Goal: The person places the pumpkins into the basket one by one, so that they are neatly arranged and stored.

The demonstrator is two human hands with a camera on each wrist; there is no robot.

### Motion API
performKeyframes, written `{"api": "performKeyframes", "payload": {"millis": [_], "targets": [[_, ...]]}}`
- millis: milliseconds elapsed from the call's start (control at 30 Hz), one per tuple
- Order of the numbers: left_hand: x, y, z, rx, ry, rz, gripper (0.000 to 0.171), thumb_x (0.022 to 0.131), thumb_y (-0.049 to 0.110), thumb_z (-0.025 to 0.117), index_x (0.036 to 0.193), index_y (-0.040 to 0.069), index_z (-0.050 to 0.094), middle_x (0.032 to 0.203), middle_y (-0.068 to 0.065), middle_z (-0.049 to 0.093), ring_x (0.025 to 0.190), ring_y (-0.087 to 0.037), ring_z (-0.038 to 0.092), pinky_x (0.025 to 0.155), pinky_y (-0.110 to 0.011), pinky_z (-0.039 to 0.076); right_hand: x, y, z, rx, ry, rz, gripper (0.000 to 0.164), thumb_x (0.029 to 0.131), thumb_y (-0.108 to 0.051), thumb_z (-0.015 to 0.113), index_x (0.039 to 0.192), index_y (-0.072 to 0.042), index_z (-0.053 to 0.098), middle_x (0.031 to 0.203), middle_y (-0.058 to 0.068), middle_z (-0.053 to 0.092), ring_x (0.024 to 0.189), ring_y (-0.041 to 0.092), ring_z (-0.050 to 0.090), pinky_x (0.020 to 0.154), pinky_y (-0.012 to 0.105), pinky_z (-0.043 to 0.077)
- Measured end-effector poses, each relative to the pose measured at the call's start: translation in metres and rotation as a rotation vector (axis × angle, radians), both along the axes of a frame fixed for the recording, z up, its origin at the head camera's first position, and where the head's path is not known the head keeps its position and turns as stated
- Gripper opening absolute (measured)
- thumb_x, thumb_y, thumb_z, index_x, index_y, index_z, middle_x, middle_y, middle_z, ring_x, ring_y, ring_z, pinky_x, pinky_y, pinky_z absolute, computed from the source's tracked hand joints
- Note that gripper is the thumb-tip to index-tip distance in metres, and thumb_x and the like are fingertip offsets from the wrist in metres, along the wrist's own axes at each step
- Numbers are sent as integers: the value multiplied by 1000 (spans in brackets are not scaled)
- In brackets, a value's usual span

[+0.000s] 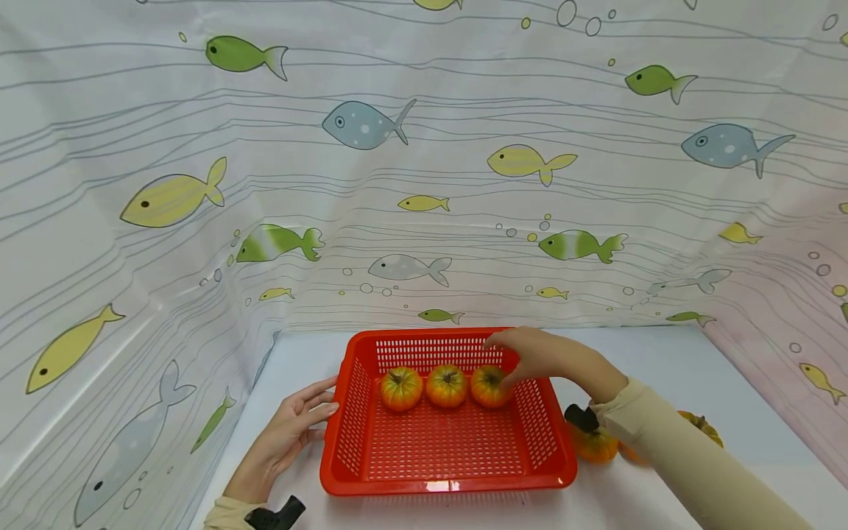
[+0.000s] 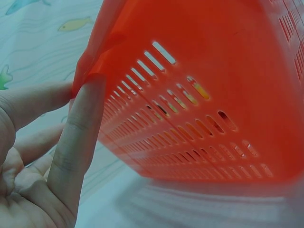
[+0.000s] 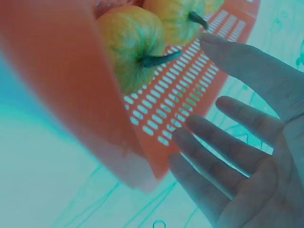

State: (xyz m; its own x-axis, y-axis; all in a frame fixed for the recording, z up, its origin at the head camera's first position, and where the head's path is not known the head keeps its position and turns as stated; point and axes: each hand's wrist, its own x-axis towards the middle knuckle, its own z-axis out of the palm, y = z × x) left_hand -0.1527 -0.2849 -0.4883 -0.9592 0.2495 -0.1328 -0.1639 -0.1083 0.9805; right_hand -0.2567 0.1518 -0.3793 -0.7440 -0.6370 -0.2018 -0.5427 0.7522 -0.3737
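A red plastic basket with slotted walls stands on the white table. Inside it, along the back, sit three small orange-yellow pumpkins in a row: left, middle and right. My left hand pinches the basket's left rim between thumb and fingers. Over the back right corner, my right hand has its fingers spread and holds nothing. Its thumb overlaps the right pumpkin in the head view; in the right wrist view the thumb tip is close to a pumpkin stem.
More pumpkins lie on the table right of the basket, partly hidden by my right sleeve. A fish-patterned curtain hangs behind the table and along both sides. Dark wrist cameras sit at both cuffs.
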Motion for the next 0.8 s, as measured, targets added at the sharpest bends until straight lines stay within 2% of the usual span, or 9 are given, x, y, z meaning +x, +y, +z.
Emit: {"api": "performKeyframes", "payload": {"millis": [200, 433, 633, 800], "targets": [[0, 0, 0, -1, -2, 7, 64, 104, 7, 58, 160, -3, 28, 114, 6, 70, 97, -8, 72, 72, -26, 64, 5, 19, 8, -53, 48, -9, 63, 84, -28, 87, 139, -9, 63, 141, 11, 65, 130, 34, 60, 108, 56, 53], [0, 0, 0, -2, -10, 12, 63, 104, 7, 57, 159, -2, 29, 114, 6, 70, 97, -9, 72, 73, -26, 64, 6, 40, 11, -148, 22, -48, 61, 85, -27, 85, 137, -6, 62, 134, 15, 68, 126, 38, 62, 99, 58, 57], [0, 1, 1, -9, -18, 19, 63, 104, 9, 59, 160, 0, 30, 115, 5, 71, 98, -10, 72, 73, -26, 64, 8, 59, 11, -189, 31, -83, 63, 85, -30, 86, 139, -8, 62, 136, 11, 68, 126, 36, 61, 102, 60, 55], [0, 2, 3, -9, -24, 27, 64, 104, 9, 59, 159, -1, 30, 114, 5, 71, 97, -10, 72, 73, -26, 64, 12, 76, 11, -211, 53, -126, 66, 85, -32, 86, 141, -10, 60, 139, 13, 65, 127, 38, 60, 103, 60, 55]]}}
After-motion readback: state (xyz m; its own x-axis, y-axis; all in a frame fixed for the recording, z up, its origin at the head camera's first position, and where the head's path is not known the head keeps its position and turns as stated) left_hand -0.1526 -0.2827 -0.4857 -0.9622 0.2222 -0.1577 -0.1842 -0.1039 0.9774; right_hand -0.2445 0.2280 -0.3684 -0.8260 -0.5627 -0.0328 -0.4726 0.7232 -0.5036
